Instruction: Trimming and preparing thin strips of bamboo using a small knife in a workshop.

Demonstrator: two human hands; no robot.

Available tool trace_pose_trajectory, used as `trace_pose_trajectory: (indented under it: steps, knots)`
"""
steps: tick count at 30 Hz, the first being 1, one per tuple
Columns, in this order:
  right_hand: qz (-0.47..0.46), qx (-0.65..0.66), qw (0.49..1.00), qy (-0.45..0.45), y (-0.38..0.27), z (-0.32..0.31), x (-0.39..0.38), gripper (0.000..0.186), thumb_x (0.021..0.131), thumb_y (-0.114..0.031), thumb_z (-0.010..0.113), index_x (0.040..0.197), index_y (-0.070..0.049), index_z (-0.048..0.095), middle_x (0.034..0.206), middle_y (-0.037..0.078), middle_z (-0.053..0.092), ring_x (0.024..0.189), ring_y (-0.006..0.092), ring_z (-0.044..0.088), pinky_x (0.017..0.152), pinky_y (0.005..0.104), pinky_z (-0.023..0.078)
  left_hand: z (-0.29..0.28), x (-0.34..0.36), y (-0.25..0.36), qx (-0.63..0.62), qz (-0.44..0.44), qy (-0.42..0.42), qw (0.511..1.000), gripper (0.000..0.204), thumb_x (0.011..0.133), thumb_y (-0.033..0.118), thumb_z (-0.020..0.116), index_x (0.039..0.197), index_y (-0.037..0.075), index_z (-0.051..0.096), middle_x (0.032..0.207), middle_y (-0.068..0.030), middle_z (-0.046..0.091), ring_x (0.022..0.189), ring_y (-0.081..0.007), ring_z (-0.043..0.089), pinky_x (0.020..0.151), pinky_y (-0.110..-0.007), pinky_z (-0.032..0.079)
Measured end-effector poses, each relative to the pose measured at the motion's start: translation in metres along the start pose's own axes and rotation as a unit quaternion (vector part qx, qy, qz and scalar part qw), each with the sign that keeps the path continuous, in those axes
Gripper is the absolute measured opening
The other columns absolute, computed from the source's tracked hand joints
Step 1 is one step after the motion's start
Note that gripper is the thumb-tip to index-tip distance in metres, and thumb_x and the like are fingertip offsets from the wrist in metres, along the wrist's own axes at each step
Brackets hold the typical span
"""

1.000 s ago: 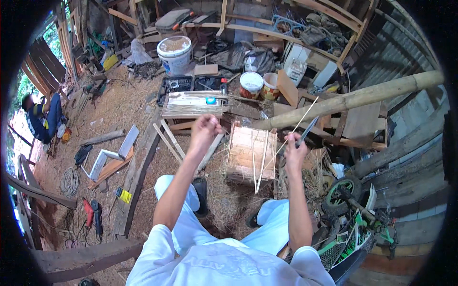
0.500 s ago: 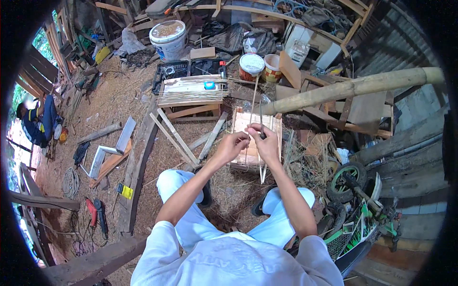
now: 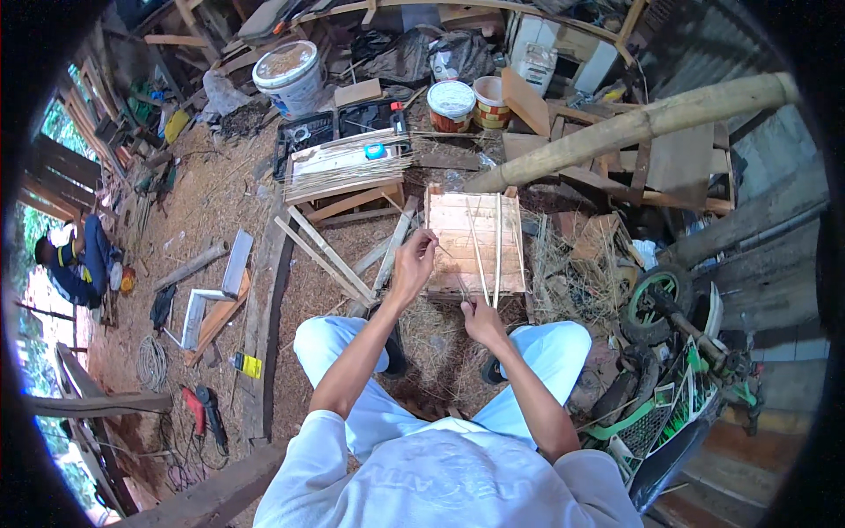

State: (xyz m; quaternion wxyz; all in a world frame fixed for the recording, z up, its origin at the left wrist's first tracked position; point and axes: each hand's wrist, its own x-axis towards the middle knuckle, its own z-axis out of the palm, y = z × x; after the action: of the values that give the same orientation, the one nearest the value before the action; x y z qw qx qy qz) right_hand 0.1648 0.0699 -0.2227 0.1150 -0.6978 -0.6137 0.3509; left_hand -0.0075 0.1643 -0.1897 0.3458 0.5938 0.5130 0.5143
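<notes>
Over a low square wooden crate (image 3: 473, 242) on the straw-strewn floor, left hand (image 3: 414, 267) pinches a thin pale bamboo strip (image 3: 440, 249), fingers closed; right hand (image 3: 482, 319) grips its near end. Steady, even tension along the strip should prevent snapping.

Strips (image 3: 495, 249) on crate (image 3: 451, 231), bucket (image 3: 290, 77) behind.

Rough wood workshop — sawdust floor (image 3: 211, 211), plank offcuts (image 3: 326, 255), power drill (image 3: 201, 412), buckets (image 3: 290, 77), bamboo pole (image 3: 634, 128) — corrugated metal wall (image 3: 704, 44).
</notes>
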Motion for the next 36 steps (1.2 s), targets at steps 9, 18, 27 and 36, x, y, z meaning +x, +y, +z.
trace_pose_trajectory:
  steps: [9, 18, 27, 36]
  knots:
    - [-0.11, -0.017, 0.994, -0.009, -0.026, -0.02, 0.027, 0.025, 0.092, -0.013, 0.043, 0.113, -0.004, 0.054, 0.083, 0.028, 0.062, 0.08, 0.0472, 0.06, 0.071, 0.0533, 0.048, -0.036, 0.007, 0.014, 0.017, -0.003, 0.074, 0.997, 0.008, 0.089, 0.002, 0.055, 0.097, -0.002, 0.057, 0.085, -0.01, 0.066, 0.081, -0.0121, 0.063, 0.073, -0.027, 0.05]
    - [-0.305, -0.278, 0.911, -0.002, -0.002, -0.051, 0.072, 0.017, 0.079, -0.007, 0.051, 0.077, -0.004, 0.068, 0.073, 0.018, 0.066, 0.071, 0.0332, 0.067, 0.059, 0.0439, 0.053, -0.052, -0.003, 0.009, -0.011, -0.055, 0.04, 0.998, 0.009, 0.091, 0.002, 0.056, 0.098, -0.002, 0.057, 0.09, -0.0083, 0.065, 0.085, -0.0125, 0.062, 0.078, -0.026, 0.05]
    - [-0.178, -0.373, 0.9, -0.136, -0.027, -0.098, 0.042, 0.029, 0.079, -0.011, 0.054, 0.102, -0.017, 0.071, 0.091, 0.018, 0.068, 0.084, 0.0327, 0.067, 0.073, 0.0432, 0.053, -0.036, -0.012, 0.008, 0.031, -0.025, -0.025, 0.999, 0.008, 0.089, 0.004, 0.057, 0.095, -0.002, 0.056, 0.081, -0.0092, 0.065, 0.078, -0.0129, 0.064, 0.07, -0.027, 0.052]
    - [-0.205, -0.313, 0.926, -0.048, -0.015, -0.044, 0.019, 0.021, 0.08, -0.008, 0.05, 0.087, -0.009, 0.07, 0.078, 0.02, 0.066, 0.077, 0.0362, 0.066, 0.067, 0.0465, 0.052, -0.031, -0.019, 0.014, 0.009, -0.041, -0.015, 0.999, 0.008, 0.089, 0.003, 0.055, 0.095, -0.002, 0.056, 0.08, -0.009, 0.066, 0.075, -0.0127, 0.064, 0.069, -0.026, 0.051]
